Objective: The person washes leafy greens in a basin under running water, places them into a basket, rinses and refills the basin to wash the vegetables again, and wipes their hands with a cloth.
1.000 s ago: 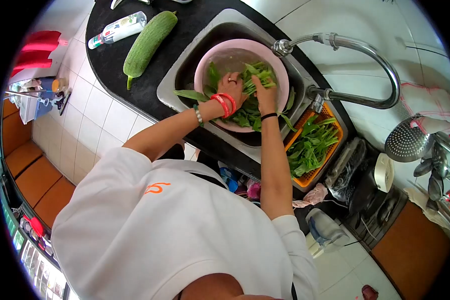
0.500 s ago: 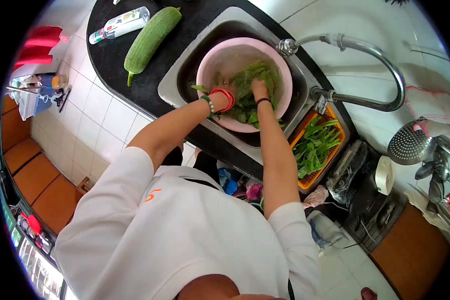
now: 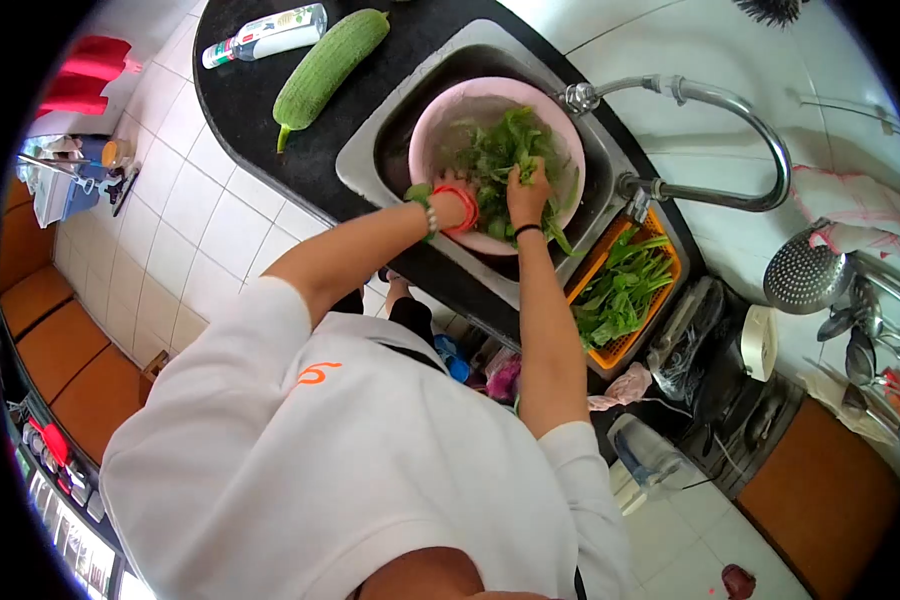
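A pink basin of water stands in the steel sink, with leafy greens in it. My left hand, with red bands and a beaded bracelet at the wrist, reaches into the near left part of the basin beside the greens; its fingers are mostly hidden by water and leaves. My right hand, a dark band at its wrist, is closed round a bunch of the greens above the water at the basin's right side. More greens lie in an orange basket right of the sink.
A long green gourd and a labelled bottle lie on the black counter. The curved metal faucet arches over the right side. Ladles and a skimmer hang at the far right.
Both hands were handling the greens, then went down into the water. Now my right hand has come up with a bunch, while my left hand stays low at the left.
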The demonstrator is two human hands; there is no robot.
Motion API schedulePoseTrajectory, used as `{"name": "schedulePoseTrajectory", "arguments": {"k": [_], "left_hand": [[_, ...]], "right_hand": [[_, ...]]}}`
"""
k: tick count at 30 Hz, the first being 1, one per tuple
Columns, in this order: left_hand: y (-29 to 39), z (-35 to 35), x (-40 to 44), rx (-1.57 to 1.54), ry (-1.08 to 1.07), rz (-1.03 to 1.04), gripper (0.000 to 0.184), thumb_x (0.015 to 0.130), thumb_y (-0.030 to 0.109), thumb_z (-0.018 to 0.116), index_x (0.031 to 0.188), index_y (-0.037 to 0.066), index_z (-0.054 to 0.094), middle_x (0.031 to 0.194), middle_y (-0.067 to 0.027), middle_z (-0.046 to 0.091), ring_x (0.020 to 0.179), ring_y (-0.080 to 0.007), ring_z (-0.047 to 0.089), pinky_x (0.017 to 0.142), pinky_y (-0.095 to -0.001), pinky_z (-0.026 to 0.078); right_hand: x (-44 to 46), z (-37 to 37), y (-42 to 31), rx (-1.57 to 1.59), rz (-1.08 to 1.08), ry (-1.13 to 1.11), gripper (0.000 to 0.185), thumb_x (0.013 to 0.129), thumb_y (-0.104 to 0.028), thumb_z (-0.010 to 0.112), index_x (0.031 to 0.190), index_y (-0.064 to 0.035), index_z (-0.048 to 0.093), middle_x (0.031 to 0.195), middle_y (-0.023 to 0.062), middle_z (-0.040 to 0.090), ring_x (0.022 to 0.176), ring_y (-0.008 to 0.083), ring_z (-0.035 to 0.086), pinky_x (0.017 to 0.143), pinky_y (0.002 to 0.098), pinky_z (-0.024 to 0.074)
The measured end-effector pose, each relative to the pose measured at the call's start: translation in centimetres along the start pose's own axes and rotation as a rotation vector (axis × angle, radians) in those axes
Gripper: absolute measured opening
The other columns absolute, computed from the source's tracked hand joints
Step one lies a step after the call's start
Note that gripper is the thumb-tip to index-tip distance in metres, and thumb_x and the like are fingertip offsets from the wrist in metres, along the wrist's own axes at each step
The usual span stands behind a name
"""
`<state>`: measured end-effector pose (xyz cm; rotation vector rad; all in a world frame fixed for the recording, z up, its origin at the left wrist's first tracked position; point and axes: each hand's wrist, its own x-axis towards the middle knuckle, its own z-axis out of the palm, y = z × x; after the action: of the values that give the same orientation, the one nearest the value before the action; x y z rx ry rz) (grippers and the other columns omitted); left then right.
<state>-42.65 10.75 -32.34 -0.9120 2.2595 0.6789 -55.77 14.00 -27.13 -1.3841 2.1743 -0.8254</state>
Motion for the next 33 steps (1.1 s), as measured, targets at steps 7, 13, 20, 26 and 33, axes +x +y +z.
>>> {"name": "schedulePoseTrajectory", "arguments": {"k": [7,13,20,26,33], "left_hand": [[-0.3,-4.3,-4.9,0.035,0.116,0.107,0.055,0.083,0.025,0.056,0.135,0.018,0.041,0.142,-0.0158,0.031,0.117,-0.0318,0.049,0.096,-0.0444,0.041],[-1.6,-5.4,-3.7,-0.309,0.384,0.048,0.044,0.081,0.011,0.058,0.124,0.016,0.052,0.131,-0.0176,0.044,0.105,-0.0366,0.054,0.092,-0.0418,0.045],[6.9,-4.8,2.5,-0.343,0.451,0.394,0.043,0.086,0.011,0.047,0.129,0.013,0.045,0.132,-0.0164,0.042,0.115,-0.034,0.047,0.094,-0.0417,0.042],[6.4,-4.8,0.0,0.15,0.147,0.518,0.049,0.088,0.023,0.046,0.136,0.016,0.037,0.137,-0.0099,0.039,0.126,-0.0301,0.037,0.103,-0.0493,0.027],[0.9,-6.4,-2.4,0.395,-0.062,0.461,0.049,0.082,0.019,0.055,0.13,0.016,0.047,0.136,-0.004,0.042,0.126,-0.0287,0.038,0.101,-0.0485,0.031]], "right_hand": [[1.8,-15.0,-5.4,-0.105,-0.309,0.412,0.024,0.084,-0.02,0.061,0.089,0.0025,0.057,0.08,0.0177,0.061,0.067,0.0306,0.056,0.063,0.0396,0.0457],[-1.9,-27.9,-9.3,0.262,-0.096,0.463,0.021,0.084,-0.013,0.063,0.098,0.0005,0.054,0.078,0.0055,0.059,0.055,0.0089,0.054,0.043,0.0217,0.0436],[-5.9,-38.8,-7.3,0.291,0.077,0.574,0.023,0.08,-0.01,0.068,0.097,-0.0025,0.056,0.085,0.0038,0.061,0.06,0.0098,0.053,0.043,0.023,0.0379],[-6.0,-43.2,2.3,0.146,0.433,0.293,0.045,0.078,-0.025,0.071,0.11,0.0023,0.054,0.088,0.0062,0.063,0.065,0.0114,0.056,0.046,0.0232,0.041],[-7.2,-25.7,3.0,-0.38,0.048,0.37,0.041,0.082,-0.021,0.064,0.113,0.0022,0.052,0.083,0.0102,0.063,0.069,0.0192,0.063,0.058,0.0293,0.0517]]}}
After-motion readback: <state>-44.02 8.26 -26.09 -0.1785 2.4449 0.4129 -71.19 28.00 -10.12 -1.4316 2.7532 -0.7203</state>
